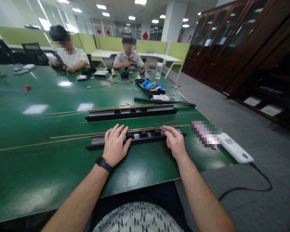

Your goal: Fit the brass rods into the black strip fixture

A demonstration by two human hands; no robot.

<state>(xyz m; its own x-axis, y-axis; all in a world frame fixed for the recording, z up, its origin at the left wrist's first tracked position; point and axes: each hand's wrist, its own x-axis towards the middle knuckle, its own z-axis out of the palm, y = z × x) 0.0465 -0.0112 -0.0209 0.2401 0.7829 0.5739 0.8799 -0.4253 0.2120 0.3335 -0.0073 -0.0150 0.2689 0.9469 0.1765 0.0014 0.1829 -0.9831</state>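
Observation:
A long black tray-like housing [149,139] lies across the green table in front of me, with dark square parts along its inside. Thin brass-coloured rods [70,135] run lengthwise over it and stick out past its left end. My left hand [116,143] rests on the housing's left part, palm down with fingers apart, over the rods. At the right part, my right hand [174,140] pinches a thin brass rod [185,125] between thumb and forefinger; the pinched spot is partly hidden by the fingers.
Behind lies a second black housing [132,113] with more rods across it, and a black bar [159,101]. A black box [149,87] holds blue packets. A white power bank-like device [236,148] with a cable overhangs the right edge. Two people sit across the green table [50,174].

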